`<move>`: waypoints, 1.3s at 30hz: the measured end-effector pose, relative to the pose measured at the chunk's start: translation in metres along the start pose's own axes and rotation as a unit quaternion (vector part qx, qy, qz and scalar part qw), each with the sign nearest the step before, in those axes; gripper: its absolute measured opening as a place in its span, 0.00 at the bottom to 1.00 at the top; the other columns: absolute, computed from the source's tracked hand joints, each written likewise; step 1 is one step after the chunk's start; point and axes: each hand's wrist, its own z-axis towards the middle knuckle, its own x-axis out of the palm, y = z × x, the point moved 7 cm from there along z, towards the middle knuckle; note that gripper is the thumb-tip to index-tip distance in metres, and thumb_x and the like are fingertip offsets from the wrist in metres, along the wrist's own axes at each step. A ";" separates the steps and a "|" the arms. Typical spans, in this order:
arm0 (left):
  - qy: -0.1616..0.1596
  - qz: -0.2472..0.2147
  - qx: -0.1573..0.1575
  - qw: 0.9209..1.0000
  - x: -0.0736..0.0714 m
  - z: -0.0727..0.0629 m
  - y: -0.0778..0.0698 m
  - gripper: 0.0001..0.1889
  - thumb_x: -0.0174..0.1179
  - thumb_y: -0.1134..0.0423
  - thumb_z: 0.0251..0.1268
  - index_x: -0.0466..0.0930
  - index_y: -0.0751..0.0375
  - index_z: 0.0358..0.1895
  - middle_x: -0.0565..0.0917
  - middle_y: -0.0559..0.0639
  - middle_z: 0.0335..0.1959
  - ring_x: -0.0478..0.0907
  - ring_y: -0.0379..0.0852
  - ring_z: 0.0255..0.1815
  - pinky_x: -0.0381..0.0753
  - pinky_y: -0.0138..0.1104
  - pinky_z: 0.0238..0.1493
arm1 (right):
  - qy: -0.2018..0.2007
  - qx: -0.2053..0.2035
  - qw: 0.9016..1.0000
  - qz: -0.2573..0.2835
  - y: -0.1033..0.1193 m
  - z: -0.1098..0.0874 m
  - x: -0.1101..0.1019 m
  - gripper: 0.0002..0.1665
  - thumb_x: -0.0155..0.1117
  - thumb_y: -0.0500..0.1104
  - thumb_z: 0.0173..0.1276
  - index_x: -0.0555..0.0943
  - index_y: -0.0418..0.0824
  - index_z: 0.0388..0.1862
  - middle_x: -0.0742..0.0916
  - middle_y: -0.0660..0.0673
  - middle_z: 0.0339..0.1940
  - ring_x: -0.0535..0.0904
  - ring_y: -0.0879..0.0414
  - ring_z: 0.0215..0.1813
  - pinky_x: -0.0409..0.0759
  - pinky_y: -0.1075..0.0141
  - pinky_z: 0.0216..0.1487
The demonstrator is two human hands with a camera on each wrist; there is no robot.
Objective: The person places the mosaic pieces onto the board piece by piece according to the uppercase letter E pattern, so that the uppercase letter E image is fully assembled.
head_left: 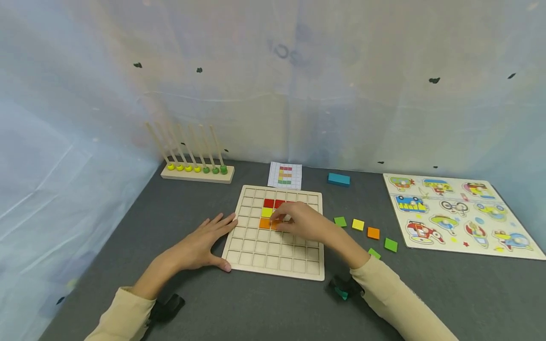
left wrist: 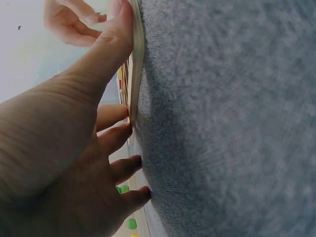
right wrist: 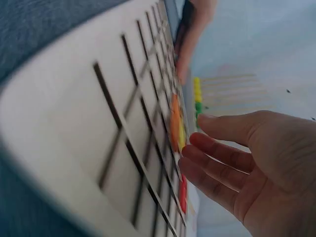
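Note:
A square wooden grid board (head_left: pixel 273 273) lies on the dark table. Red tiles (head_left: pixel 268 203), a yellow tile (head_left: pixel 266 212) and orange tiles (head_left: pixel 265 223) sit in its upper middle cells. My left hand (head_left: pixel 200 245) is spread along the board's left edge, its thumb at the near corner; in the left wrist view the thumb (left wrist: pixel 111 42) rests against the rim. Over the orange tiles hovers my right hand (head_left: pixel 304 220), fingers bent loosely and hiding some cells. The right wrist view shows its thumb and fingers (right wrist: pixel 217 180) apart, nothing between them.
Loose green, yellow and orange tiles (head_left: pixel 373 233) lie right of the board. Behind it are a printed pattern card (head_left: pixel 273 176) and a blue block (head_left: pixel 339 179). A bead-peg stand (head_left: pixel 196 176) is back left; a vehicle puzzle board (head_left: pixel 426 210) lies at right.

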 end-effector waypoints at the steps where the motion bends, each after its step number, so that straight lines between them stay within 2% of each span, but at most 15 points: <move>1: -0.001 -0.001 0.000 1.000 0.000 0.000 0.000 0.60 0.71 0.36 0.42 0.54 0.60 0.78 0.51 0.56 0.79 0.43 0.64 0.78 0.43 0.61 0.73 | 0.000 -0.001 1.000 0.009 -0.001 -0.003 -0.004 0.13 0.66 0.37 0.68 0.84 0.38 0.51 0.87 0.47 0.46 0.82 0.56 0.47 0.82 0.64 0.48; 5: -0.003 -0.002 0.005 1.000 -0.001 -0.001 -0.001 0.60 0.71 0.36 0.42 0.54 0.61 0.78 0.51 0.57 0.79 0.43 0.64 0.78 0.43 0.62 0.73 | -0.013 0.010 1.000 0.020 -0.013 -0.022 -0.023 0.13 0.64 0.37 0.70 0.84 0.36 0.52 0.87 0.46 0.47 0.82 0.56 0.48 0.83 0.61 0.49; 13: -0.002 0.001 0.002 1.000 -0.001 -0.001 0.000 0.60 0.71 0.36 0.42 0.53 0.61 0.78 0.51 0.57 0.79 0.43 0.64 0.78 0.43 0.62 0.73 | -0.045 0.078 0.996 -0.006 -0.051 -0.074 -0.054 0.17 0.65 0.35 0.68 0.82 0.36 0.55 0.86 0.43 0.50 0.83 0.50 0.50 0.83 0.54 0.50; 20: 0.001 -0.005 0.003 1.000 -0.002 -0.002 -0.001 0.60 0.71 0.36 0.43 0.53 0.61 0.78 0.51 0.57 0.79 0.43 0.64 0.78 0.43 0.62 0.73 | -0.074 0.085 0.993 -0.040 -0.075 -0.114 -0.076 0.20 0.69 0.31 0.63 0.82 0.33 0.54 0.87 0.40 0.48 0.83 0.46 0.49 0.84 0.56 0.47; 24: 0.000 -0.003 0.004 1.000 -0.002 -0.002 -0.001 0.60 0.71 0.36 0.43 0.53 0.61 0.78 0.51 0.57 0.79 0.43 0.64 0.78 0.43 0.62 0.73 | -0.068 0.111 0.990 -0.056 -0.085 -0.132 -0.082 0.21 0.70 0.31 0.61 0.82 0.33 0.55 0.87 0.41 0.48 0.83 0.46 0.49 0.84 0.56 0.46; 31: -0.002 -0.003 0.006 1.000 -0.003 -0.003 -0.001 0.60 0.71 0.36 0.43 0.53 0.61 0.78 0.51 0.57 0.79 0.43 0.64 0.78 0.43 0.62 0.73 | -0.041 0.149 0.986 -0.057 -0.099 -0.153 -0.084 0.23 0.71 0.32 0.60 0.81 0.33 0.55 0.86 0.41 0.49 0.82 0.45 0.50 0.84 0.55 0.47; 39: -0.001 -0.007 0.005 1.000 -0.002 -0.001 -0.001 0.60 0.71 0.36 0.42 0.53 0.61 0.78 0.51 0.58 0.79 0.43 0.65 0.78 0.43 0.62 0.73 | -0.033 0.150 0.987 -0.035 -0.105 -0.160 -0.077 0.22 0.71 0.33 0.60 0.81 0.34 0.55 0.86 0.42 0.47 0.83 0.46 0.49 0.85 0.59 0.45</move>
